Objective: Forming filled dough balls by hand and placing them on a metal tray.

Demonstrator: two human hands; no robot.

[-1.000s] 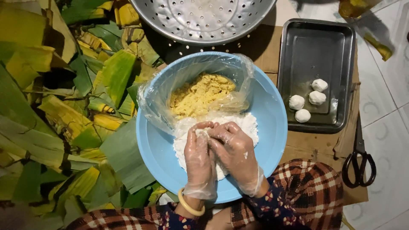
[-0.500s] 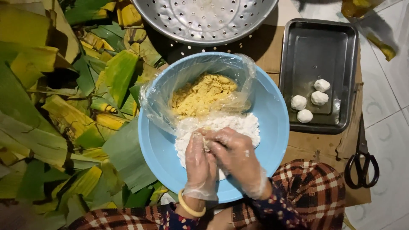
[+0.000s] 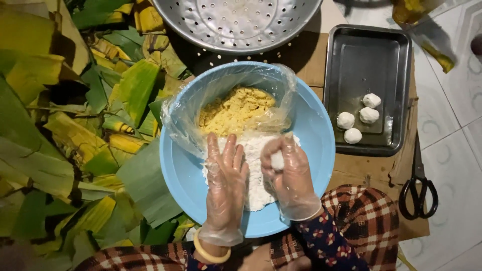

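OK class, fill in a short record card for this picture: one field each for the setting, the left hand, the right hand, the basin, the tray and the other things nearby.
Setting: cardboard sheet on a tiled floor
Left hand: gloved, flat and open on the white dough
Right hand: gloved, closed round a small dough lump
Basin: blue basin with a clear bag of yellow crumbly filling
Tray: metal tray with four white dough balls
Nearby: banana leaves, perforated metal pan, scissors

Two gloved hands (image 3: 226,185) (image 3: 288,175); four dough balls (image 3: 345,120) (image 3: 369,115) (image 3: 372,100) (image 3: 353,135); one tray (image 3: 351,55); one bowl (image 3: 314,135); one colander (image 3: 236,22); one pair of scissors (image 3: 417,188).
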